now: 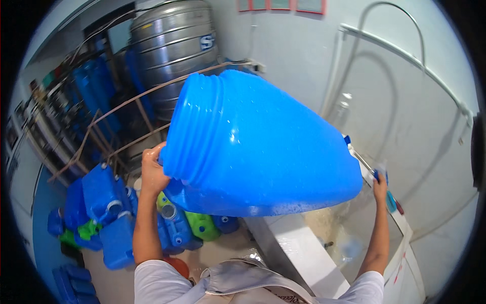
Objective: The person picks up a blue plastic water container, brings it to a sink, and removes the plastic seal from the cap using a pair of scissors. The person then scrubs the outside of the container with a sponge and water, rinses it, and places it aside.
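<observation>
A large translucent blue plastic water jug (265,148) is held up sideways before me, its wide threaded neck pointing left. Water drops cling to its surface. My left hand (155,167) grips it beside the neck, the fingers partly hidden behind the plastic. Out to the right, apart from the jug, my right hand (379,186) is closed around the blue handle of a thin metal-shafted tool (364,161). The shaft points up and left towards the jug's base; whether its end is a brush is unclear.
Several blue and green jugs (108,243) crowd the floor at left. Beyond a rail (140,95) stands a ribbed stainless-steel tank (174,49). A white-ledged basin (303,254) lies at right. Teal and red-handled tools (391,201) rest on its far edge. A hose (412,19) arches above a wall pipe (395,51).
</observation>
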`<state>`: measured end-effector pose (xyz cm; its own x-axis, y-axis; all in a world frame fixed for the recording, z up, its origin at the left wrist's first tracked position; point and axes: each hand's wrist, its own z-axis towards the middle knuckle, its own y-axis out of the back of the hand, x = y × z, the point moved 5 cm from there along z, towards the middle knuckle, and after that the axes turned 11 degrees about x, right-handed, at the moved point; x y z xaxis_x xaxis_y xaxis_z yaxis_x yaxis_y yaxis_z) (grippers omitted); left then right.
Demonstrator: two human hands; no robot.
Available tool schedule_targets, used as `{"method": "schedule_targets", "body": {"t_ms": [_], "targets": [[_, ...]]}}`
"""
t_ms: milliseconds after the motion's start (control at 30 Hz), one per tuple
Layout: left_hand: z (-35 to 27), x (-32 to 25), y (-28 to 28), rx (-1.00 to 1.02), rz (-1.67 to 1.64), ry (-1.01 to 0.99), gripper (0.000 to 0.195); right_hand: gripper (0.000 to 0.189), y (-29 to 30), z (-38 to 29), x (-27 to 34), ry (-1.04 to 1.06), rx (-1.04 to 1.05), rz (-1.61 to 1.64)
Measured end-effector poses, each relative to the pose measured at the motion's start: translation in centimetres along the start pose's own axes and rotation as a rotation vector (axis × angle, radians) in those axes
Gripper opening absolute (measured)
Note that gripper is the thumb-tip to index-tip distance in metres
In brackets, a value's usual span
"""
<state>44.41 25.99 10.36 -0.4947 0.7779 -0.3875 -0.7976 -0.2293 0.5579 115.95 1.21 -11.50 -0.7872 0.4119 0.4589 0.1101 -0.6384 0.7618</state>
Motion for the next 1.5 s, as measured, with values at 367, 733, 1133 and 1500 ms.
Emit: {"method": "schedule_targets", "body": {"t_ms": [367, 733, 1133, 1500], "targets": [[-18.9, 4.9, 21.7, 0.312, 0.283, 0.386, 0.020, 0.031, -10.3, -7.6, 31.7, -0.139, 0.374, 1.104], [-39.7, 9.8, 30.4, 0.487, 0.723, 0.882, 0.020, 0.040, -22.8, -42.5, 84.1, 0.706, 1.604, 0.866], [-54.0, 7.2, 43.3, 0.522, 0.846, 1.584, 0.025, 0.075, -14.3, -68.0, 98.3, 2.300, 1.160, 0.492], [-67.1, 11.0, 57.2, 0.536, 0.915, 1.505, 0.018, 0.085, -15.8, -88.3, 105.1, 2.091, 1.121, 0.307]]}}
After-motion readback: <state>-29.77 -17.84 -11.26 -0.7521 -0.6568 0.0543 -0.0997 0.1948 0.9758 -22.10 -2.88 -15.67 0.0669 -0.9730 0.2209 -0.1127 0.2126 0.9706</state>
